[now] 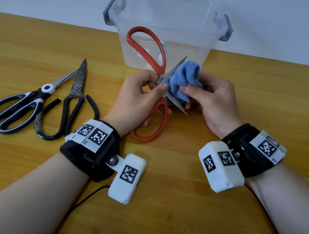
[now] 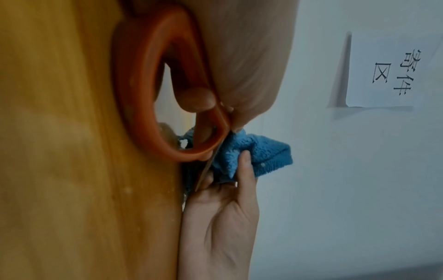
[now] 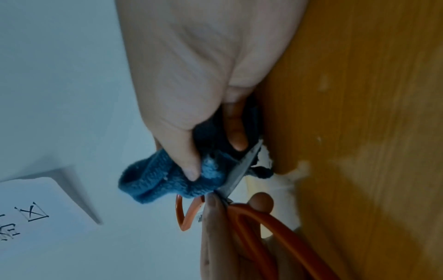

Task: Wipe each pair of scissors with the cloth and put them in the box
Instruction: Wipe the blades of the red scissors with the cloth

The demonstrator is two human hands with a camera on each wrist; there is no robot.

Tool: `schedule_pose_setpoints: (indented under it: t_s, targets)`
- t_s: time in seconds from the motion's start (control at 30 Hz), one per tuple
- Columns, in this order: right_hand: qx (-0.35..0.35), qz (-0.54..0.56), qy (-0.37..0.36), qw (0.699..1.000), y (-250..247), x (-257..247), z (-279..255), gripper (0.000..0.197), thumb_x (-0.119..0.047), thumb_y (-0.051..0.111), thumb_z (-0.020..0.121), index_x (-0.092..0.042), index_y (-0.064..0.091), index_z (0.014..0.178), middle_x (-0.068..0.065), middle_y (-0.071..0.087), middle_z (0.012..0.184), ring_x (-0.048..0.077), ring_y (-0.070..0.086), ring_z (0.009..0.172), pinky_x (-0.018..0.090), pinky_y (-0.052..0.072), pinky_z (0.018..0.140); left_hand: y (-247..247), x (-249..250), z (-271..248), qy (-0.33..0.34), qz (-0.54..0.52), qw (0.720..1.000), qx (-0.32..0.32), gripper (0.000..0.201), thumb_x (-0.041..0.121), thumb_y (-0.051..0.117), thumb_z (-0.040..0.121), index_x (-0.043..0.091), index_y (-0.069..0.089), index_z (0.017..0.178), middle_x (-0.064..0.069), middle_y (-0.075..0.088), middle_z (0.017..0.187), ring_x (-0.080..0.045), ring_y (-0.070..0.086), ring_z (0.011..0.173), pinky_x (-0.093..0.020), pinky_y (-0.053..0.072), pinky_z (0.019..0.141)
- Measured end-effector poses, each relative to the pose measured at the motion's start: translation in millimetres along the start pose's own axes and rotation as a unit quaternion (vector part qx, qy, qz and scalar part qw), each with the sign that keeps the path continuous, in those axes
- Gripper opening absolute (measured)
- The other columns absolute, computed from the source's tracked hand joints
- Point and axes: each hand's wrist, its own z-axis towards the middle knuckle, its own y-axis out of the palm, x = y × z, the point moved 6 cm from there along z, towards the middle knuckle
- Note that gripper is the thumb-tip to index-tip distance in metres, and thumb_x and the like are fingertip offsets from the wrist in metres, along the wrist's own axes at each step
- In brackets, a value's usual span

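Note:
Red-handled scissors (image 1: 155,51) are spread wide above the wooden table. My left hand (image 1: 141,93) grips them at the pivot and lower handle loop (image 2: 143,94). My right hand (image 1: 209,100) pinches a bunched blue cloth (image 1: 183,77) round the near blade (image 3: 242,168), thumb on top. The far blade tip (image 1: 183,60) pokes out past the cloth. Two more pairs lie at the left: black-and-white scissors (image 1: 26,103) and dark iron shears (image 1: 73,95). A clear plastic box (image 1: 181,31) stands behind my hands.
The box has grey latches (image 1: 108,13) at both ends and holds a small pale item, hard to make out. A wall with a paper sign (image 2: 388,72) stands behind the table. Bare tabletop (image 1: 272,89) lies to the right and in front.

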Motion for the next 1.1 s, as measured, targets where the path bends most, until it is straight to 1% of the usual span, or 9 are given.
schedule_pose_setpoints:
  t_s: [0.07, 0.2, 0.3, 0.43, 0.57, 0.67, 0.83, 0.93, 1.1]
  targets:
    - [-0.04, -0.039, -0.007, 0.998, 4, 0, 0, 0.024, 0.001, 0.07, 0.089, -0.014, 0.075, 0.107, 0.006, 0.071, 0.092, 0.025, 0.062, 0.078, 0.029, 0.053, 0.058, 0, -1, 1, -0.002, 0.001, 1.0, 0.002, 0.026, 0.012, 0.054, 0.106, -0.013, 0.047, 0.11, -0.038, 0.068, 0.081, -0.01, 0.062, 0.037, -0.02, 0.032, 0.029]
    - [-0.073, -0.11, -0.038, 0.991, 7, -1, -1, 0.028, 0.0, 0.069, 0.09, -0.013, 0.071, 0.114, 0.008, 0.068, 0.101, 0.007, 0.062, 0.094, 0.025, 0.051, 0.08, 0, -3, 2, -0.011, 0.016, 1.0, -0.009, 0.024, 0.016, 0.056, 0.106, -0.008, 0.053, 0.106, -0.021, 0.074, 0.073, -0.011, 0.054, 0.031, -0.021, 0.032, 0.03]
    - [-0.065, -0.164, -0.057, 0.983, 9, -2, -1, 0.027, -0.008, 0.075, 0.088, -0.018, 0.073, 0.113, 0.015, 0.069, 0.097, 0.012, 0.061, 0.091, 0.03, 0.05, 0.084, 5, -3, 2, -0.016, 0.035, 0.998, -0.041, 0.011, 0.012, 0.056, 0.105, 0.006, 0.057, 0.095, -0.018, 0.074, 0.073, -0.011, 0.055, 0.032, -0.021, 0.033, 0.03]
    - [-0.023, -0.202, -0.051, 0.978, 6, -4, -1, 0.029, -0.01, 0.08, 0.084, -0.019, 0.075, 0.111, -0.027, 0.071, 0.081, -0.008, 0.063, 0.08, 0.011, 0.044, 0.075, 8, -2, 1, -0.022, 0.065, 0.995, -0.075, 0.011, 0.002, 0.052, 0.101, 0.007, 0.055, 0.091, -0.017, 0.075, 0.074, -0.011, 0.052, 0.03, -0.021, 0.034, 0.031]
    - [0.0, -0.213, -0.028, 0.977, 7, -6, -4, 0.02, -0.014, 0.081, 0.084, -0.018, 0.078, 0.103, -0.02, 0.074, 0.082, -0.003, 0.068, 0.079, 0.017, 0.05, 0.071, 8, -5, 2, -0.024, 0.068, 0.995, -0.075, 0.01, 0.004, 0.054, 0.101, -0.006, 0.052, 0.098, -0.016, 0.075, 0.07, -0.018, 0.052, 0.029, -0.021, 0.032, 0.031]
    - [0.019, -0.217, -0.025, 0.976, 5, -7, -4, 0.018, -0.016, 0.081, 0.084, -0.016, 0.079, 0.103, -0.009, 0.077, 0.088, 0.003, 0.07, 0.08, 0.022, 0.055, 0.071, 8, -7, 3, -0.022, 0.076, 0.994, -0.071, 0.012, 0.007, 0.057, 0.102, -0.001, 0.05, 0.096, -0.011, 0.075, 0.067, -0.033, 0.051, 0.031, -0.022, 0.032, 0.031]
    - [0.053, -0.209, -0.015, 0.976, 0, -8, -3, 0.015, -0.017, 0.081, 0.084, -0.021, 0.078, 0.098, -0.009, 0.076, 0.085, 0.006, 0.071, 0.079, 0.024, 0.056, 0.069, 8, -3, 2, -0.002, 0.075, 0.994, -0.078, 0.013, 0.015, 0.057, 0.105, 0.008, 0.054, 0.094, -0.011, 0.075, 0.068, -0.027, 0.051, 0.03, -0.022, 0.032, 0.03]
    - [0.068, -0.204, -0.004, 0.977, -1, -8, -3, 0.015, -0.017, 0.081, 0.083, -0.024, 0.077, 0.095, -0.005, 0.077, 0.085, 0.011, 0.073, 0.081, 0.035, 0.062, 0.072, 8, -3, 1, 0.002, 0.067, 0.995, -0.08, 0.015, 0.017, 0.057, 0.105, 0.011, 0.055, 0.092, -0.013, 0.075, 0.068, -0.018, 0.053, 0.03, -0.022, 0.032, 0.03]
    - [0.106, -0.177, 0.013, 0.978, -7, -6, -3, 0.018, -0.016, 0.08, 0.083, -0.015, 0.077, 0.1, 0.0, 0.078, 0.09, 0.016, 0.075, 0.084, 0.044, 0.063, 0.076, 9, -4, 2, 0.001, 0.074, 0.993, -0.089, 0.016, 0.019, 0.058, 0.105, 0.01, 0.054, 0.093, -0.012, 0.075, 0.068, -0.028, 0.049, 0.03, -0.024, 0.032, 0.03]
